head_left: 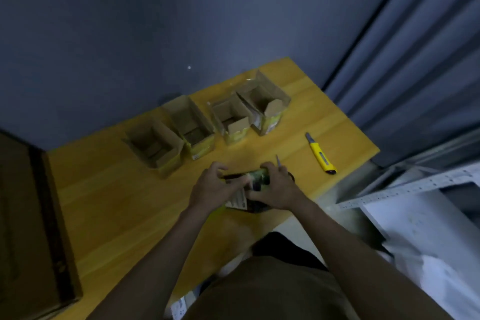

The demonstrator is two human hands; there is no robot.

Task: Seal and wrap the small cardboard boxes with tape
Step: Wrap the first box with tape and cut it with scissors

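Both my hands meet over a small printed box (242, 193) near the front edge of the yellow table (109, 197). My left hand (213, 187) grips the box's left side with curled fingers. My right hand (275, 187) curls over its right end, where a dark roll of tape (257, 206) partly shows beneath. Several open small cardboard boxes stand in a row behind: one at the left (153, 145), a second (192, 127), a third (231, 119) and one at the right (262, 104). Much of the held box is hidden by my fingers.
A yellow utility knife (320, 154) lies on the table to the right of my hands. A large brown carton (28, 228) stands at the left edge. Grey shelving and white sheets (420, 215) sit beyond the table's right edge. A grey wall is behind.
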